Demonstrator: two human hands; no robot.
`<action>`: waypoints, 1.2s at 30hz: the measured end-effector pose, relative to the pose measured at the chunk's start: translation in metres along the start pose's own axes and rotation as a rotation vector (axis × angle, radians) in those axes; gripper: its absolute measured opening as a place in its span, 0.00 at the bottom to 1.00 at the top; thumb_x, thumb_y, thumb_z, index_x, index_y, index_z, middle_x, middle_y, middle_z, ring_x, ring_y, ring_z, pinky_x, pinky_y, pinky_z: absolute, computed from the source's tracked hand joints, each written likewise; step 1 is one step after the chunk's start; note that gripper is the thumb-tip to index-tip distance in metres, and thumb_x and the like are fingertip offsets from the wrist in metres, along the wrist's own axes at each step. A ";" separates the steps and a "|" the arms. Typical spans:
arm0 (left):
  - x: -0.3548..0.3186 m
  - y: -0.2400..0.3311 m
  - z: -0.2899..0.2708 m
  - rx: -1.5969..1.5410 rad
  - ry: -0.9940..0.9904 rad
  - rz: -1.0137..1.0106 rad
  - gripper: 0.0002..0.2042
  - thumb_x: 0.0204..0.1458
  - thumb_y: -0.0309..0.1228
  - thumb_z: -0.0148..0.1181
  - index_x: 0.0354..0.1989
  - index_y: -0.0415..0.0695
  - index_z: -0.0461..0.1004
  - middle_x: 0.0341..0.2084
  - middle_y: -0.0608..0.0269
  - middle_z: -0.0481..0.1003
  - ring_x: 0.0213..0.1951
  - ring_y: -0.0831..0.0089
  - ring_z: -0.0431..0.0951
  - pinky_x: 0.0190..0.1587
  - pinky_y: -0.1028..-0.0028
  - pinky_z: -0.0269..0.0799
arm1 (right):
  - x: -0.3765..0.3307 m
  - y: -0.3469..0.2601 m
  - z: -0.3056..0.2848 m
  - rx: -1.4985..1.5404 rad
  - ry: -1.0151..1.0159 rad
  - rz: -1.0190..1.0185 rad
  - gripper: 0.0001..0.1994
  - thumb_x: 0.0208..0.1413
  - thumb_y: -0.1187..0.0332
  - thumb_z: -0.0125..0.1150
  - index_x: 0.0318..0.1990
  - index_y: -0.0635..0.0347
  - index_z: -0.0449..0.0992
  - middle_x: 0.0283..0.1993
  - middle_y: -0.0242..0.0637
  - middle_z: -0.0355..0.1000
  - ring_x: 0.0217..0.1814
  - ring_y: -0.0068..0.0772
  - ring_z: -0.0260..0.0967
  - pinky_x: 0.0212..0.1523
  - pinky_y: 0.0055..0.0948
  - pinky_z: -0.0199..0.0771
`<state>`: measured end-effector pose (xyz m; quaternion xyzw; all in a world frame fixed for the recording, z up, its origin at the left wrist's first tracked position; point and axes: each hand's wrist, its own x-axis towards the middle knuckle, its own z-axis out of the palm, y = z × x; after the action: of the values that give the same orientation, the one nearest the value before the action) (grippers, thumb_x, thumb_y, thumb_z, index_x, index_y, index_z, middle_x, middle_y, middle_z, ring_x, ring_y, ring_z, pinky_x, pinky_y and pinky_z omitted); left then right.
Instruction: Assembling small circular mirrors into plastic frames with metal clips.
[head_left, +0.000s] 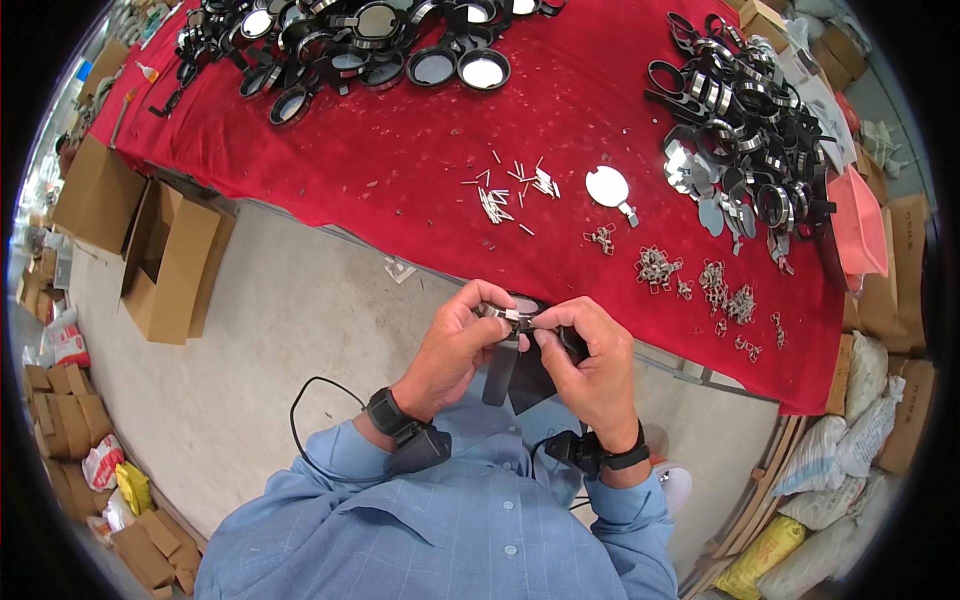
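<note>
In front of my chest, just off the table's near edge, I hold a black ring-shaped lid assembly (527,303) with a pale metal disc in it. Its flat dark handle (500,376) hangs downward. My left hand (447,345) is closed round the left side of the ring, with thumb and forefinger at the hinge end. My right hand (592,362) pinches at the same hinge end from the right. Whatever small part sits between its fingertips is too small to make out. Closest on the table are small wire spring clips (657,268) and short metal pins (494,205).
A red cloth covers the table (400,190). Black lid assemblies with round discs (434,66) are heaped at the far left; black handled rings (750,120) pile up at the right. A single metal disc (607,187) lies nearby. An open carton (170,265) stands on the left floor.
</note>
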<state>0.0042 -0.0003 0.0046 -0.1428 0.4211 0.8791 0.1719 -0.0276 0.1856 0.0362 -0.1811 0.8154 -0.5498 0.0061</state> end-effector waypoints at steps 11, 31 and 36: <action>0.001 -0.003 -0.004 -0.065 -0.027 0.060 0.10 0.59 0.21 0.53 0.49 0.40 0.68 0.38 0.59 0.77 0.40 0.75 0.80 0.47 0.73 0.76 | -0.003 0.000 0.013 0.100 -0.046 0.034 0.10 0.51 0.83 0.66 0.41 0.63 0.77 0.33 0.39 0.75 0.32 0.33 0.77 0.32 0.29 0.73; 0.001 -0.004 -0.011 -0.067 -0.020 0.057 0.11 0.58 0.20 0.53 0.49 0.42 0.67 0.37 0.60 0.77 0.35 0.76 0.80 0.37 0.76 0.74 | 0.001 -0.003 0.016 0.091 -0.097 0.056 0.12 0.51 0.83 0.65 0.42 0.63 0.76 0.32 0.39 0.75 0.33 0.31 0.77 0.33 0.28 0.74; 0.001 -0.004 -0.011 -0.103 -0.056 0.037 0.10 0.59 0.21 0.53 0.48 0.41 0.67 0.37 0.60 0.77 0.37 0.76 0.80 0.38 0.75 0.77 | 0.000 -0.004 0.014 0.106 -0.095 0.075 0.12 0.51 0.83 0.65 0.43 0.63 0.76 0.32 0.38 0.75 0.32 0.32 0.76 0.33 0.28 0.73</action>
<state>0.0058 -0.0065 -0.0052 -0.1190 0.3728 0.9063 0.1596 -0.0238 0.1716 0.0345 -0.1757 0.7901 -0.5824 0.0751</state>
